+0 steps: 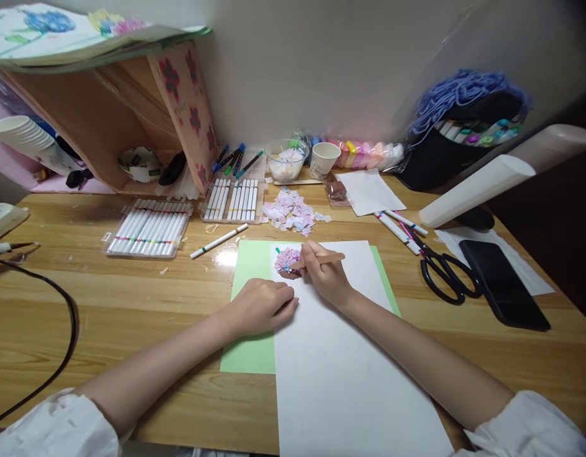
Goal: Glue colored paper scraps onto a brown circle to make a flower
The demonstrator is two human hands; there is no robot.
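Observation:
My right hand (324,271) is closed around a thin wooden stick (329,258), its tip touching a small cluster of pink paper bits (286,259) stuck near the top left of a white sheet (340,355). A brown patch shows under the cluster. My left hand (263,306) rests in a loose fist on the sheet's left edge, where it overlaps a light green sheet (248,346); what its fingers hold, if anything, is hidden. A loose pile of pink and white paper scraps (290,214) lies just beyond the sheets.
Two clear trays of white markers (148,228) (233,200), a loose marker (219,241), a bowl of scraps (286,160) and a paper cup (324,158) lie behind. Black scissors (442,270), a phone (505,292) and pens sit right. A black cable (59,330) curves at left.

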